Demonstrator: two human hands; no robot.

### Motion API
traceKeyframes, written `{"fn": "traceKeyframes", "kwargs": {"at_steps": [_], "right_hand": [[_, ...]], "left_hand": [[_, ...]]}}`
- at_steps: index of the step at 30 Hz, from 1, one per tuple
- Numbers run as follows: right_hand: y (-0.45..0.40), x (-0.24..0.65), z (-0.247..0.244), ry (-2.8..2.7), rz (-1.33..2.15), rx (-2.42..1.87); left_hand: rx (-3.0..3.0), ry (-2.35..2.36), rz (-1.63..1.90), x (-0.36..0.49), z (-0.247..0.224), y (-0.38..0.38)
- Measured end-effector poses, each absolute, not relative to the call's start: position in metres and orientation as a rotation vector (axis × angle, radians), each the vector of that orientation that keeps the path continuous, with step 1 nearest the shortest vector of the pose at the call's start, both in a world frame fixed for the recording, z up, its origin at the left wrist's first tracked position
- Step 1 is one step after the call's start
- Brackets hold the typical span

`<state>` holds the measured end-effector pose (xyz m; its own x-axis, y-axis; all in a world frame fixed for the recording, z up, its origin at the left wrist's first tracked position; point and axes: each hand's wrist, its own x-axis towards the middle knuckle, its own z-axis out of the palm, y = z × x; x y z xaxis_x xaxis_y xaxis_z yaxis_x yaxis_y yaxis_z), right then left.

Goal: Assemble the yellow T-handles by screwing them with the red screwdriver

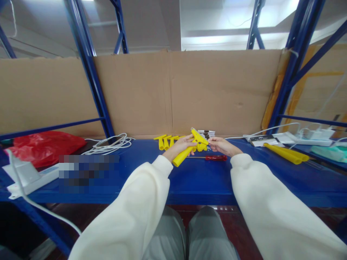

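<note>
My left hand point(181, 146) is wrapped round a yellow plastic tool point(182, 156) with a tubular handle, tilted so its T-shaped head points up and right. My right hand point(221, 145) is at the right end of that head, fingers pinched together; whatever they hold is too small to make out. Behind my left hand, several yellow T-shaped parts point(162, 141) stand in a row by the cardboard. Small yellow pieces point(201, 147) lie just beyond the tool. A screwdriver with a red handle point(216, 157) lies in front of my right hand.
Cardboard point(217, 90) backs the blue shelf point(200, 180). To the left are a red plastic bag point(48, 144), a coiled white cable point(115, 144) and a power strip point(40, 182). Two yellow tubes point(287, 153) and another power strip point(311, 141) lie at right. Blue posts point(92, 79) flank the space.
</note>
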<state>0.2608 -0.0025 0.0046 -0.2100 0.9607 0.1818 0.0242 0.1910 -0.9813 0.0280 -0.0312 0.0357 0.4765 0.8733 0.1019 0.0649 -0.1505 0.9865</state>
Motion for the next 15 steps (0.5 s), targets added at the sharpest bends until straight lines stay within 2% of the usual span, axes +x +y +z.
{"fn": "traceKeyframes", "kwargs": {"at_steps": [7, 15], "right_hand": [[-0.003, 0.257, 0.006, -1.477, 1.128, -0.963], [-0.008, 0.249, 0.007, -1.393, 1.087, -0.917]], "left_hand": [[1.533, 0.718, 0.954, 0.027, 0.013, -0.022], [1.421, 0.749, 0.940, 0.028, 0.015, -0.032]]}}
